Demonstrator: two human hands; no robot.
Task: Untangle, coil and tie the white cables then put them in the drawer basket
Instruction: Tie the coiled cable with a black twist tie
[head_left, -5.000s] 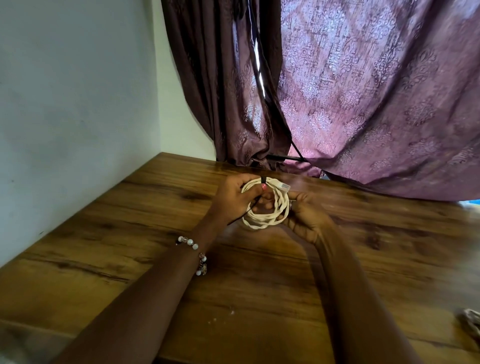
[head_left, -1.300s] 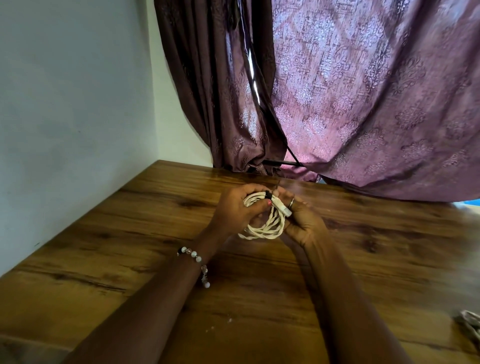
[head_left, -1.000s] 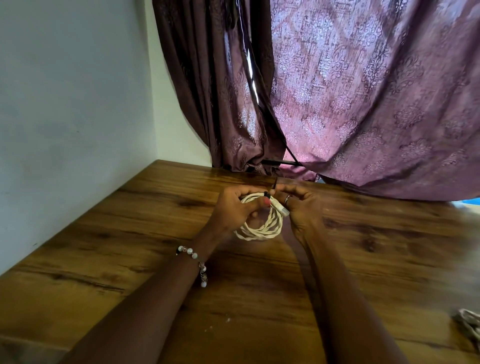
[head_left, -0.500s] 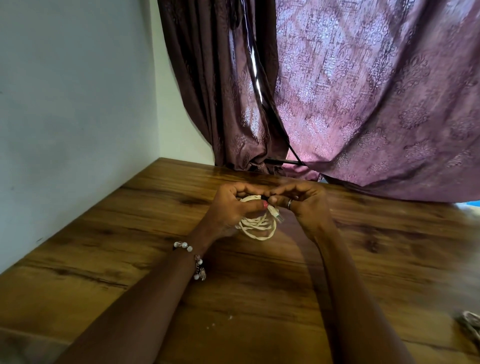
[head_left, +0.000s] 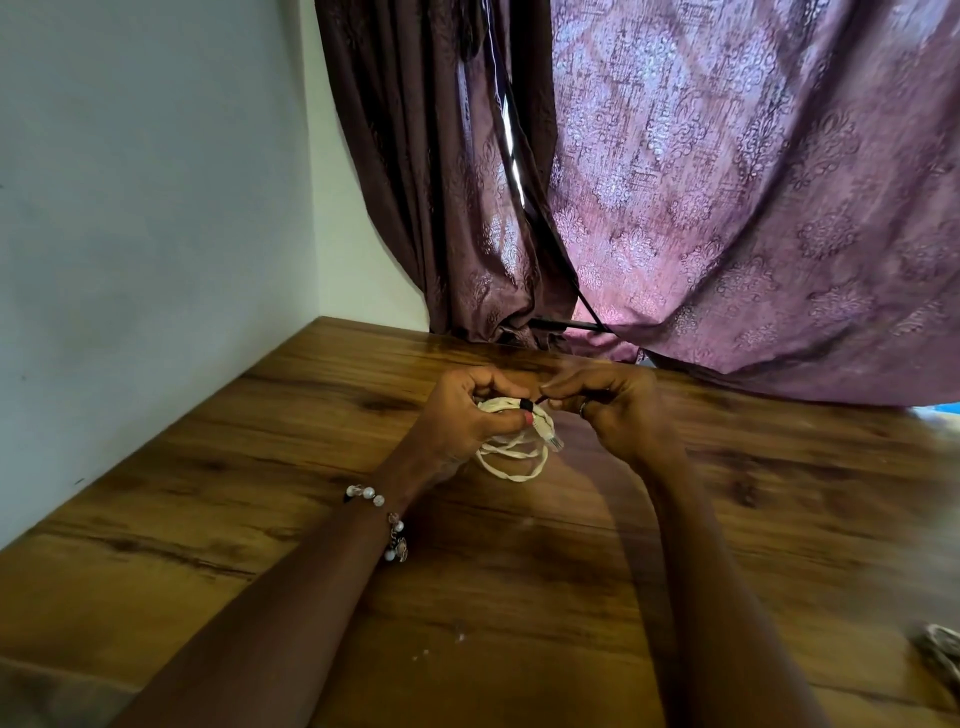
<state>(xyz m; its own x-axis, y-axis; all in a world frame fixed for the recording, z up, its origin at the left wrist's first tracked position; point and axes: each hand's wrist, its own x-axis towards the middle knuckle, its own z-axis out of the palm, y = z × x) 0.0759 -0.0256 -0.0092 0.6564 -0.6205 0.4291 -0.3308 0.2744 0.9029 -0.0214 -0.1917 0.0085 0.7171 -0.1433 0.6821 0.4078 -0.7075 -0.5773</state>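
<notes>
So your hands have come together over the coil in the last second or so: half a minute ago... well, a few seconds back the white cable (head_left: 511, 449) was held up as an open ring between them, and now your left hand (head_left: 467, 415) has its fingers curled tight round the top of the bundle while your right hand (head_left: 610, 410) pinches the free end of the black tie (head_left: 527, 405) right at the top of the loops. The plug end (head_left: 554, 441) has dropped and dangles off the right side of the coil. Everything's held just above the wooden table (head_left: 260, 519), around its middle and towards the far edge by the curtain (head_left: 727, 182). Looks to me like the coiling is done and you're cinching the tie, so the basket run is next. No drawer basket in view yet. There's something pale at the table's near right corner, too blurry to call.
</notes>
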